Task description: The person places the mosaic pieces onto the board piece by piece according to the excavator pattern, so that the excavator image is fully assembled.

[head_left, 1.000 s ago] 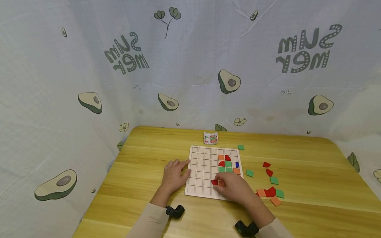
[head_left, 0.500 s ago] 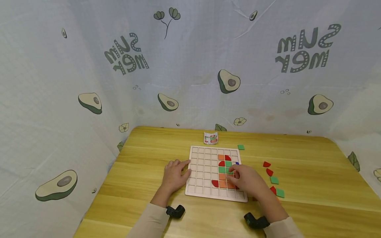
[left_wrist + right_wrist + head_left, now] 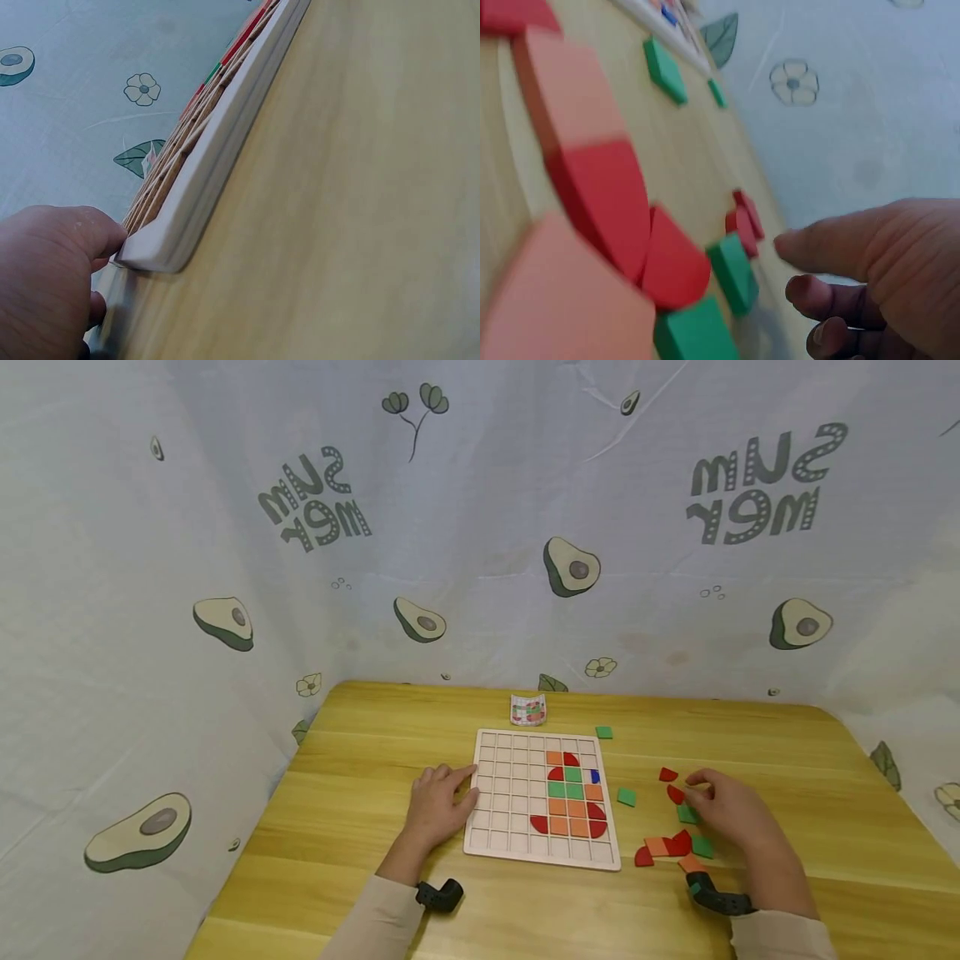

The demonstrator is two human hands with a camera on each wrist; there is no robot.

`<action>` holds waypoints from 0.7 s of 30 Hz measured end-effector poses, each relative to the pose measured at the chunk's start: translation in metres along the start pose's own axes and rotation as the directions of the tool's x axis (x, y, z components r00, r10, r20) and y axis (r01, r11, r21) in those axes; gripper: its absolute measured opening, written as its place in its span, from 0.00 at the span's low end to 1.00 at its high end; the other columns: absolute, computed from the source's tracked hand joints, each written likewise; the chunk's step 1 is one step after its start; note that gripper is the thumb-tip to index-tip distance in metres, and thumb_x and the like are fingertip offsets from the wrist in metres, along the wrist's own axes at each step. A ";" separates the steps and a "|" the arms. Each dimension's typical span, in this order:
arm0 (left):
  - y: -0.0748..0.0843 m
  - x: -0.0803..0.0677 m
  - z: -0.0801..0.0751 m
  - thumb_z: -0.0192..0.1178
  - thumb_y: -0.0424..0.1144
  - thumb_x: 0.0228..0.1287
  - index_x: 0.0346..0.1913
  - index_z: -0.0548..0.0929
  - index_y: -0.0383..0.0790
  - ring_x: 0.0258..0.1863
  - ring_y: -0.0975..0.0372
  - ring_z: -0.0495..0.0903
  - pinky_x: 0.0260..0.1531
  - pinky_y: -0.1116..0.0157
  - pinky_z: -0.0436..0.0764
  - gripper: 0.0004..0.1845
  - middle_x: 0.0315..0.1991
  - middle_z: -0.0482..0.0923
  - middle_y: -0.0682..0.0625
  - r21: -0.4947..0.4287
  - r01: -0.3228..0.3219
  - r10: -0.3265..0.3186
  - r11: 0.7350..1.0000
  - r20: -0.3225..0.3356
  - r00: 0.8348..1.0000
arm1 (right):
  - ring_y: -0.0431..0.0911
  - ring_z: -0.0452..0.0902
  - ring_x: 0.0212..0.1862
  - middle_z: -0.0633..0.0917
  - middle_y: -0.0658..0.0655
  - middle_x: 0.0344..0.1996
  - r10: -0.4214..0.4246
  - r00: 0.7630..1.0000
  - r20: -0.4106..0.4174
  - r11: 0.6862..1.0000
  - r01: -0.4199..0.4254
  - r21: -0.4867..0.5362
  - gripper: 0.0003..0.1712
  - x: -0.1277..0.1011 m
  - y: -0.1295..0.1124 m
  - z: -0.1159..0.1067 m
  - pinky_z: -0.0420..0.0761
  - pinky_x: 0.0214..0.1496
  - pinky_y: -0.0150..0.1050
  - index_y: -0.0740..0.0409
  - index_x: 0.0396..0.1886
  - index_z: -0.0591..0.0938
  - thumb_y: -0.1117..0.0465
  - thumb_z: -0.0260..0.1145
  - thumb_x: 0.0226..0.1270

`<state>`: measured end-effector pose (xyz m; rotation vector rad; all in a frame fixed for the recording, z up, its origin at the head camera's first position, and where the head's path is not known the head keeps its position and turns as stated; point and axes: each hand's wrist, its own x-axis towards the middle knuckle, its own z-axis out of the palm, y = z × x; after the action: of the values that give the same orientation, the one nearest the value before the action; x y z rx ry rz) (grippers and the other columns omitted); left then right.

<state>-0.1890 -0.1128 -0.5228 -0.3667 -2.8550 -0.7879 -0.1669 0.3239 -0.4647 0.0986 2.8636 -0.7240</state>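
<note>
A white grid board (image 3: pixel 510 793) lies on the wooden table (image 3: pixel 360 752), with orange, green, red and blue tiles filling cells on its right side. My left hand (image 3: pixel 471 782) rests against the board's left edge, fingers loosely laid on it; the left wrist view shows the thumb (image 3: pixel 71 232) touching the board's rim (image 3: pixel 217 157). My right hand (image 3: pixel 693 789) hovers to the right of the board over loose tiles. Its fingertips are close to a red piece (image 3: pixel 676 794) and a green square (image 3: pixel 686 814). In the right wrist view the right hand (image 3: pixel 870 270) holds nothing and stays just apart from the green square (image 3: pixel 733 274).
Several loose red, orange and green tiles (image 3: pixel 678 845) lie at the right front. Single green squares sit by the board (image 3: pixel 626 797) and behind it (image 3: pixel 603 732). A small pattern card (image 3: pixel 528 710) stands behind the board. Avocado-print cloth walls in the table.
My right hand has left the board's lower rows and swung right to the loose tiles. The newly laid red and orange tiles now show uncovered. The left hand has stayed put.
</note>
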 end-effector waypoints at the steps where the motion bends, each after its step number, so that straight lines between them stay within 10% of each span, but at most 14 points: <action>1: 0.000 0.000 0.000 0.59 0.51 0.71 0.65 0.83 0.54 0.33 0.63 0.62 0.39 0.63 0.60 0.22 0.35 0.76 0.55 0.003 -0.001 0.001 1.000 -0.002 1.000 | 0.53 0.76 0.37 0.82 0.64 0.39 -0.003 1.000 -0.002 1.000 0.003 0.000 0.24 0.000 0.004 -0.001 0.79 0.40 0.49 0.68 0.60 0.77 0.53 0.60 0.76; 21: -0.002 -0.001 0.000 0.59 0.51 0.70 0.64 0.83 0.55 0.33 0.64 0.61 0.39 0.64 0.59 0.22 0.33 0.73 0.57 -0.013 -0.004 0.004 1.000 -0.006 1.000 | 0.49 0.75 0.32 0.83 0.62 0.36 0.029 0.999 -0.042 1.000 -0.029 -0.008 0.32 0.008 -0.013 0.021 0.72 0.33 0.40 0.67 0.55 0.77 0.43 0.66 0.69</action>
<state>-0.1887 -0.1141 -0.5240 -0.3709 -2.8440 -0.8063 -0.1731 0.3030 -0.4782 0.1557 2.8985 -0.7123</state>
